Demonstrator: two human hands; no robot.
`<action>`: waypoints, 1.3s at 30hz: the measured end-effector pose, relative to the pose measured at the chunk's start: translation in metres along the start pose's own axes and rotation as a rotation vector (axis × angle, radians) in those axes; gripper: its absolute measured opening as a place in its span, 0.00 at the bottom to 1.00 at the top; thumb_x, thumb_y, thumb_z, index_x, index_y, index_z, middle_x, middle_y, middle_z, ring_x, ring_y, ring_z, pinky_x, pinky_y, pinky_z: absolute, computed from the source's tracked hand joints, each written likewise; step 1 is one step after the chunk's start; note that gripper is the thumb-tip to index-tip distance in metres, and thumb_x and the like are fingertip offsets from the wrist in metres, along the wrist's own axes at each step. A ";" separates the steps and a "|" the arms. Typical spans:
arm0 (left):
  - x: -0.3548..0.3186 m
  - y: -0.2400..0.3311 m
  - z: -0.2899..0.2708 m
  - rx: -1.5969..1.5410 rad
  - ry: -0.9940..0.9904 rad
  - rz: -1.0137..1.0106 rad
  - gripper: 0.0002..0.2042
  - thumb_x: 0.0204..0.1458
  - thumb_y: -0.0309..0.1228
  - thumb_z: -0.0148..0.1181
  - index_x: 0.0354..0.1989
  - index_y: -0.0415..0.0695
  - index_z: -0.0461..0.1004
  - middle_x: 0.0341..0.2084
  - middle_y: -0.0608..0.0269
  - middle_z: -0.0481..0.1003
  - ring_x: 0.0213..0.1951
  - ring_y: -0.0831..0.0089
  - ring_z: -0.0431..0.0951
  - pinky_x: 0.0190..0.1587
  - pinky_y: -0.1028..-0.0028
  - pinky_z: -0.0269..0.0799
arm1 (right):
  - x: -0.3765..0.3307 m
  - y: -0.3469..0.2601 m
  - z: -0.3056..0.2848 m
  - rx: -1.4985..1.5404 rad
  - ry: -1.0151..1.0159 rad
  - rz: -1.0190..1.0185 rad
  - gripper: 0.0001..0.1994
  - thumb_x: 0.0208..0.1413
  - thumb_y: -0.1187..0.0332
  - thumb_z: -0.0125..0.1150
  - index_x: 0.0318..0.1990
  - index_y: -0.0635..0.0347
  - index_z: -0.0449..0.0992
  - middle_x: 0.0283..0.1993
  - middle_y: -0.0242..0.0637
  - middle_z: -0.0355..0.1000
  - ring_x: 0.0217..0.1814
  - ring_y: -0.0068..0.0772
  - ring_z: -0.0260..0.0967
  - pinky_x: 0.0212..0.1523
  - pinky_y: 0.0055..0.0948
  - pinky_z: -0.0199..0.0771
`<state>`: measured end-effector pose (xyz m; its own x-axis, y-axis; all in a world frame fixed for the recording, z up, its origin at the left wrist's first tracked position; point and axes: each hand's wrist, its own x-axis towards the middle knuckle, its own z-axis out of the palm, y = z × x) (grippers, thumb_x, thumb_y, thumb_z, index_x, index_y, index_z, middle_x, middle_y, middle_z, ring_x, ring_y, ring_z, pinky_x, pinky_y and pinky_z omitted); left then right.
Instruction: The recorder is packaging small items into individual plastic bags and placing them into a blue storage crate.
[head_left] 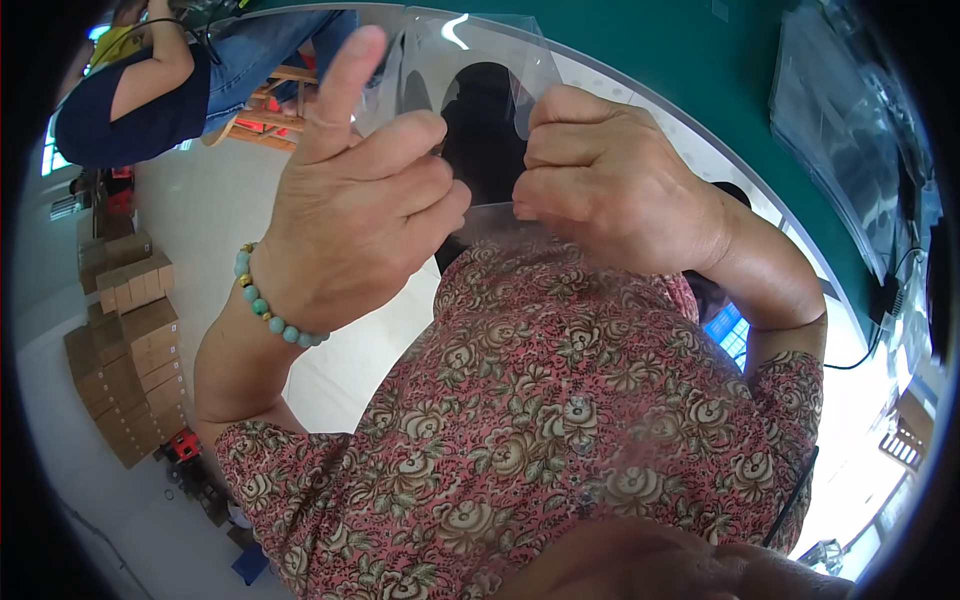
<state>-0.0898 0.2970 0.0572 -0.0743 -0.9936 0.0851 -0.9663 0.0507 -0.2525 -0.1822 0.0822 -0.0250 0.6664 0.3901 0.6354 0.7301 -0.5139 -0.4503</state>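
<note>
Between my two hands, a folded piece of clear plastic sheet (490, 42) is held up near the table's edge. My left hand (345, 215), with a beaded bracelet on its wrist, has its index finger stretched upward. Its other fingers curl against the plastic's left side. On the opposite side, my right hand (625, 185) is closed, with bent fingers gripping the plastic's edge. Both thumbs are mostly hidden, and the sheet's lower part is hard to see through the glare and the dark shapes behind it.
A green tabletop (665, 45) curves along the far side. Stacked clear plastic sheets (835, 130) lie on it at right, near a black cable (862, 358). At upper left sits another person (150, 110) by a wooden stool (262, 130). Cardboard boxes (150, 345) are piled on the left.
</note>
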 end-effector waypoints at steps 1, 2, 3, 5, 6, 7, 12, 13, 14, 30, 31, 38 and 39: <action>-0.001 -0.004 -0.011 0.044 0.093 -0.018 0.12 0.47 0.40 0.63 0.31 0.44 0.79 0.35 0.61 0.78 0.56 0.65 0.72 0.71 0.45 0.48 | -0.001 0.003 -0.003 -0.010 0.006 0.000 0.11 0.33 0.75 0.72 0.26 0.61 0.75 0.28 0.33 0.67 0.36 0.38 0.67 0.31 0.33 0.71; -0.003 -0.009 -0.016 0.086 0.187 -0.035 0.19 0.53 0.48 0.62 0.40 0.43 0.80 0.46 0.57 0.79 0.63 0.61 0.68 0.71 0.46 0.47 | -0.003 0.005 -0.006 0.015 0.002 -0.046 0.10 0.34 0.75 0.72 0.26 0.61 0.75 0.28 0.34 0.67 0.36 0.38 0.67 0.33 0.32 0.71; -0.007 -0.020 -0.013 0.090 0.194 -0.022 0.19 0.53 0.48 0.62 0.40 0.43 0.80 0.46 0.57 0.79 0.63 0.61 0.68 0.71 0.46 0.47 | -0.005 0.008 -0.009 0.039 -0.002 -0.089 0.10 0.35 0.74 0.71 0.27 0.62 0.76 0.29 0.34 0.67 0.37 0.38 0.67 0.34 0.32 0.72; -0.027 -0.053 0.001 -0.321 0.311 -0.123 0.21 0.55 0.43 0.62 0.50 0.42 0.71 0.49 0.55 0.75 0.63 0.61 0.67 0.70 0.48 0.50 | -0.007 0.009 -0.010 0.024 0.008 -0.131 0.10 0.33 0.74 0.70 0.25 0.61 0.74 0.28 0.34 0.65 0.37 0.39 0.66 0.33 0.34 0.71; -0.044 -0.067 0.006 -0.518 0.368 -0.191 0.23 0.56 0.41 0.62 0.56 0.42 0.67 0.51 0.54 0.74 0.63 0.62 0.67 0.69 0.49 0.52 | -0.006 0.006 -0.010 0.024 0.010 -0.180 0.10 0.31 0.73 0.68 0.23 0.60 0.72 0.28 0.33 0.63 0.37 0.40 0.66 0.33 0.36 0.71; -0.059 -0.080 0.014 -0.721 0.429 -0.249 0.27 0.56 0.39 0.62 0.61 0.41 0.62 0.52 0.53 0.72 0.63 0.62 0.66 0.68 0.50 0.54 | -0.006 0.004 -0.011 0.028 0.007 -0.196 0.10 0.31 0.73 0.68 0.23 0.60 0.72 0.28 0.33 0.63 0.37 0.40 0.66 0.33 0.36 0.71; -0.078 -0.080 0.052 -1.449 0.418 -0.501 0.32 0.57 0.33 0.64 0.68 0.39 0.58 0.46 0.54 0.73 0.54 0.67 0.73 0.64 0.55 0.61 | -0.012 0.005 -0.029 -0.034 0.012 -0.114 0.12 0.37 0.73 0.72 0.33 0.62 0.80 0.33 0.34 0.71 0.44 0.41 0.70 0.41 0.35 0.75; -0.079 -0.083 0.058 -1.447 0.422 -0.496 0.32 0.57 0.33 0.64 0.68 0.39 0.58 0.46 0.54 0.73 0.54 0.67 0.73 0.64 0.55 0.61 | -0.013 0.010 -0.033 -0.072 0.013 -0.106 0.13 0.38 0.71 0.74 0.34 0.62 0.81 0.33 0.34 0.73 0.44 0.42 0.70 0.43 0.36 0.76; -0.080 -0.090 0.063 -1.430 0.490 -0.431 0.29 0.57 0.30 0.63 0.66 0.40 0.59 0.41 0.56 0.74 0.47 0.69 0.74 0.62 0.57 0.64 | -0.014 0.014 -0.040 -0.083 -0.074 -0.071 0.15 0.41 0.71 0.73 0.40 0.62 0.82 0.41 0.38 0.76 0.48 0.47 0.71 0.51 0.41 0.74; -0.028 -0.013 0.073 -1.256 0.830 -0.463 0.26 0.58 0.20 0.56 0.64 0.45 0.54 0.44 0.55 0.72 0.33 0.73 0.79 0.54 0.60 0.75 | -0.020 0.023 0.003 0.511 0.685 0.340 0.23 0.56 0.86 0.60 0.56 0.56 0.63 0.59 0.42 0.63 0.44 0.21 0.69 0.41 0.21 0.73; -0.029 -0.010 0.079 -1.229 0.861 -0.499 0.29 0.57 0.20 0.58 0.65 0.46 0.54 0.49 0.53 0.69 0.33 0.73 0.79 0.54 0.62 0.75 | -0.024 0.024 0.003 0.512 0.687 0.347 0.23 0.56 0.86 0.60 0.56 0.56 0.63 0.59 0.42 0.63 0.44 0.21 0.69 0.41 0.21 0.73; -0.035 -0.003 0.089 -0.611 0.552 -0.527 0.19 0.47 0.26 0.71 0.49 0.46 0.77 0.58 0.54 0.60 0.42 0.72 0.72 0.45 0.73 0.74 | -0.037 0.009 -0.006 -0.159 0.368 0.388 0.17 0.49 0.80 0.70 0.48 0.59 0.79 0.61 0.45 0.62 0.48 0.27 0.70 0.41 0.24 0.74; -0.030 -0.001 0.089 -0.645 0.579 -0.560 0.17 0.44 0.29 0.73 0.45 0.46 0.79 0.60 0.55 0.60 0.44 0.71 0.71 0.46 0.72 0.71 | -0.037 0.005 -0.006 -0.134 0.381 0.436 0.17 0.46 0.77 0.74 0.46 0.60 0.81 0.60 0.45 0.64 0.48 0.30 0.70 0.42 0.26 0.75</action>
<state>-0.0648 0.3176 -0.0311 0.4843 -0.6994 0.5256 -0.8350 -0.1901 0.5164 -0.2040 0.0604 -0.0471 0.7813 -0.1676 0.6013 0.3594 -0.6668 -0.6528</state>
